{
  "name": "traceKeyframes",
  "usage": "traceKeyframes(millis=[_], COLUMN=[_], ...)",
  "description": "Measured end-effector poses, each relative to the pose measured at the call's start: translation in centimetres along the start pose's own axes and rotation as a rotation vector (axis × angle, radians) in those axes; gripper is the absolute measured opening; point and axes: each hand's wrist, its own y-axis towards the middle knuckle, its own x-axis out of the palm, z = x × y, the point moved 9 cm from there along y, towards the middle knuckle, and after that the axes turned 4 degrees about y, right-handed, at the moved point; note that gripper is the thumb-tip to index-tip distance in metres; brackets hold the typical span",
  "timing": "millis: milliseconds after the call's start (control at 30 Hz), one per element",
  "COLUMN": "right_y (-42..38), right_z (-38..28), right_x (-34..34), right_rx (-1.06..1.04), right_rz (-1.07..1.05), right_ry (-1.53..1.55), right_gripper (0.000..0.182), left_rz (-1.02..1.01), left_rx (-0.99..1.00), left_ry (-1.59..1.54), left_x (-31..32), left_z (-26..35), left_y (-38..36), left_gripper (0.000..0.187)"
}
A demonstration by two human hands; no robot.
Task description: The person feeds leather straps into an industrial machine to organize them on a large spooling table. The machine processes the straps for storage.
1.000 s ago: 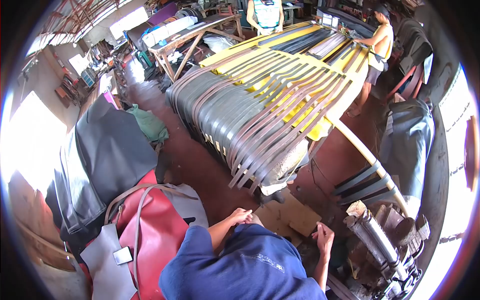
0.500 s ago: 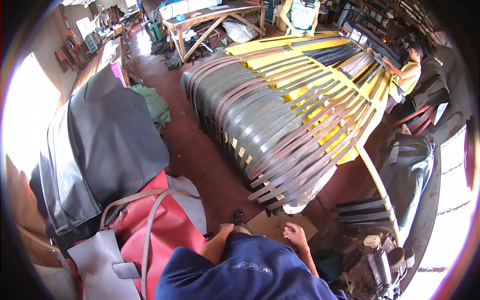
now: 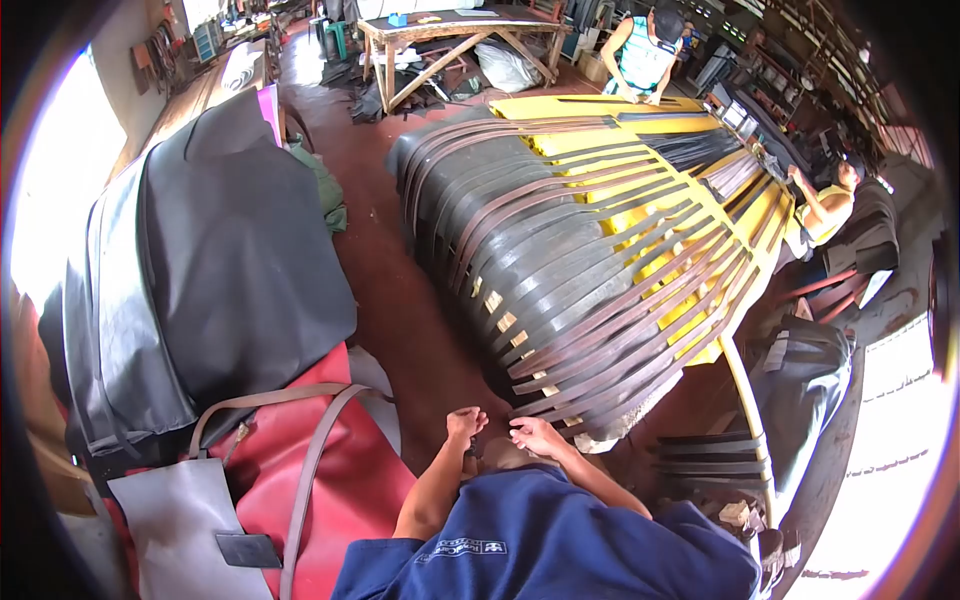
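My left hand (image 3: 466, 424) is raised in front of my body with its fingers curled in; whether anything small is inside cannot be seen. Close to its right is my right hand (image 3: 537, 437), its fingers bent, near the front end of the long table. Dark and brown strips (image 3: 600, 330) lie side by side across that table, over black sheeting (image 3: 420, 170) and yellow sheeting (image 3: 560, 140). The two hands are apart and touch none of the strips.
Black material (image 3: 230, 260) and red material (image 3: 340, 480) are heaped at the left. Two people, one at the far side (image 3: 640, 60) and one at the right (image 3: 828, 208), are by the table. A pole (image 3: 745, 400) stands right; a wooden table (image 3: 460, 25) is behind.
Both hands have come up and closer together in front of my body. The view has shifted, and the far person's bowed head now shows.
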Motion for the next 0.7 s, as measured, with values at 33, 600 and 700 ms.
traceKeyframes(millis=[33, 600, 700], right_y=[0.7, 4.0, 4.9], right_z=[-0.6, -1.0, -2.1], right_x=[0.5, -0.4, -0.6], right_rx=[0.019, 0.025, 0.027], right_rz=[-0.014, 0.002, -0.015], right_ry=[0.025, 0.067, 0.071], right_gripper=[0.038, 0.033, 0.032], left_rz=[-0.019, 0.057, 0.087], left_rx=[0.03, 0.049, 0.006], left_ry=[-0.032, 0.206, 0.175], left_x=[-0.2, -6.8, -8.4], left_z=[1.1, -2.9, -2.0], left_y=[-0.3, 2.6, 2.0], left_gripper=[0.018, 0.02, 0.022])
